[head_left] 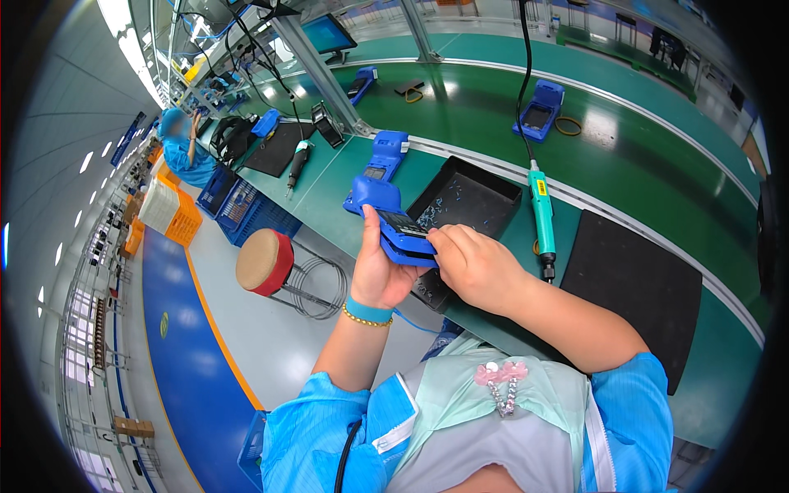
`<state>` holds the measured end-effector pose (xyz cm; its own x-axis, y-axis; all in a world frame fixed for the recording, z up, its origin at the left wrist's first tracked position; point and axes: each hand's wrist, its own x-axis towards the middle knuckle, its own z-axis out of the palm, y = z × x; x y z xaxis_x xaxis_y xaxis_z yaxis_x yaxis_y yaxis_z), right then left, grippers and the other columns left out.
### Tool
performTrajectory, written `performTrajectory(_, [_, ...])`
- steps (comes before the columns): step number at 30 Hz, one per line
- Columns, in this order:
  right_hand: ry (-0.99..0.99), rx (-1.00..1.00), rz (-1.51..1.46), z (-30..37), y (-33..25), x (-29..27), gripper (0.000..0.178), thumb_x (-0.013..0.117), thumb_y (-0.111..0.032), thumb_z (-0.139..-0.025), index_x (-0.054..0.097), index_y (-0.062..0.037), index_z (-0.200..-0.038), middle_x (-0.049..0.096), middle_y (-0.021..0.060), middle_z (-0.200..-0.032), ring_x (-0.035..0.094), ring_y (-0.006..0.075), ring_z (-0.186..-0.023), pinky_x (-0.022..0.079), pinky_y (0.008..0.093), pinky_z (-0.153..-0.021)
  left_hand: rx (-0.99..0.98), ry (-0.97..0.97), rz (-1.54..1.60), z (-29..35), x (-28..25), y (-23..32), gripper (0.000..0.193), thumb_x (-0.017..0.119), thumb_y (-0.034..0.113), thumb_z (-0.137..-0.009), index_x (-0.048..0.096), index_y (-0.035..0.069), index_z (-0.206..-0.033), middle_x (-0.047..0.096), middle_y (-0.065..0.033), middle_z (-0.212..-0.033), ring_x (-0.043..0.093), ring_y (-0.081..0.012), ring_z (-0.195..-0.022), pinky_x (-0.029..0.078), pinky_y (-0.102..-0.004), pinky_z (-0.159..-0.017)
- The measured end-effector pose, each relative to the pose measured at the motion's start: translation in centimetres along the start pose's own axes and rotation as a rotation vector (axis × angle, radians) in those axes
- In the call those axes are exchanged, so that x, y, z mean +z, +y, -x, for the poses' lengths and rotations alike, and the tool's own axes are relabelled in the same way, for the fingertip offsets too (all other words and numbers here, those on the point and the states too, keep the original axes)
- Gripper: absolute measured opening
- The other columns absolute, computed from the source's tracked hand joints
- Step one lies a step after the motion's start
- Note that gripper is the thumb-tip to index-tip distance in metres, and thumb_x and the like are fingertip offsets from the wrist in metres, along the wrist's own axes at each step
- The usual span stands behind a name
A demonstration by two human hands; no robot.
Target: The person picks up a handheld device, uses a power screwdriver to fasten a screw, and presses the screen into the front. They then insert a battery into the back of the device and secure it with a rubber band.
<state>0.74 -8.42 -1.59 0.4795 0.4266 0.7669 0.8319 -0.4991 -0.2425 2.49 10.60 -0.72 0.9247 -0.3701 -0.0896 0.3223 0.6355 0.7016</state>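
Note:
A blue handheld terminal (380, 195) with a dark face is held up over the bench, tilted. My left hand (380, 271) is closed around its near left side, with the thumb along the edge. At the terminal's right end, the fingers of my right hand (475, 264) are bent and pressed against the casing. Whether a small part is between those fingertips is hidden. Just beyond it stands another blue terminal (389, 149). A black tray (503, 191) with small loose screws lies behind and partly under my hands.
A green electric screwdriver (541, 209) hangs right of the tray, beside a black mat (637, 283). Another screwdriver (299, 160) lies far left. More terminals, like one (541, 111), rest on the green conveyor. A round stool (265, 261) stands left; a co-worker (182, 152) is beyond.

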Motion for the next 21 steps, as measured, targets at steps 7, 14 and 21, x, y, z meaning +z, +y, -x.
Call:
performTrajectory(7, [0.067,0.005,-0.005,0.1,0.6,0.4,0.032,0.068,-0.005,-0.079,0.057,0.0037,-0.109,0.060,0.0148,-0.100,0.064,0.0307,-0.088,0.056,0.0375,-0.071,0.028,0.057,-0.030,0.2,1.1,0.1,0.066,0.038,0.066,-0.099,0.048,0.007,-0.128,0.064,-0.0159,-0.114,0.065,-0.0302,-0.106,0.054,-0.0485,-0.093])
performTrajectory(14, [0.088,0.032,-0.244,-1.4,-0.2,-1.5,0.046,0.079,-0.005,-0.072,0.060,-0.0012,-0.113,0.062,0.0131,-0.103,0.061,0.0344,-0.092,0.050,0.0427,-0.084,0.118,-0.053,0.049,-0.5,-2.0,-0.3,0.071,0.040,0.065,-0.099,0.045,0.006,-0.138,0.061,-0.0181,-0.126,0.062,-0.0326,-0.115,0.052,-0.0504,-0.097])
performTrajectory(21, [0.169,-0.069,-0.353,-0.9,-0.6,-1.8,0.044,0.083,-0.011,-0.067,0.064,-0.0085,-0.107,0.067,0.0047,-0.101,0.061,0.0284,-0.096,0.047,0.0414,-0.083,0.180,-0.403,0.069,-0.4,-0.7,-1.1,0.096,0.059,0.067,-0.087,0.028,0.004,-0.152,0.043,-0.0189,-0.147,0.051,-0.0353,-0.132,0.051,-0.0494,-0.104])
